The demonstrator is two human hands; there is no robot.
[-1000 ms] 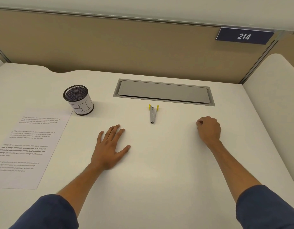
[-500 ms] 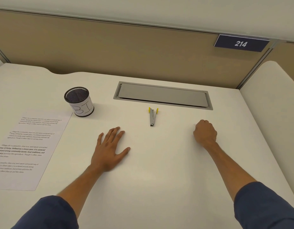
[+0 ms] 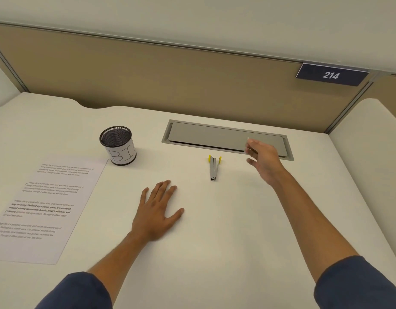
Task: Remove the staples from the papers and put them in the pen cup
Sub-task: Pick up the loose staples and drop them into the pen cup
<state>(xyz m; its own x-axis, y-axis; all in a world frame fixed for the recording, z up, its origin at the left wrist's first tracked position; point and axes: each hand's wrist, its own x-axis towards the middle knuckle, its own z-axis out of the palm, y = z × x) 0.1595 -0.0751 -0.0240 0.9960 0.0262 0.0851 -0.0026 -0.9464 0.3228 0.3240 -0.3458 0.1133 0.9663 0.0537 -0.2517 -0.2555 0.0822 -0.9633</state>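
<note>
Right hand has lifted, unclenched, toward the staple remover; left hand stays flat.

- The papers lie on the worktop at the left.
- The pen cup stands just behind their far right corner.
- The staple remover lies right of the cup, before the hatch.
- The left hand rests flat between papers and remover.
- The right hand is right of the remover.
</note>
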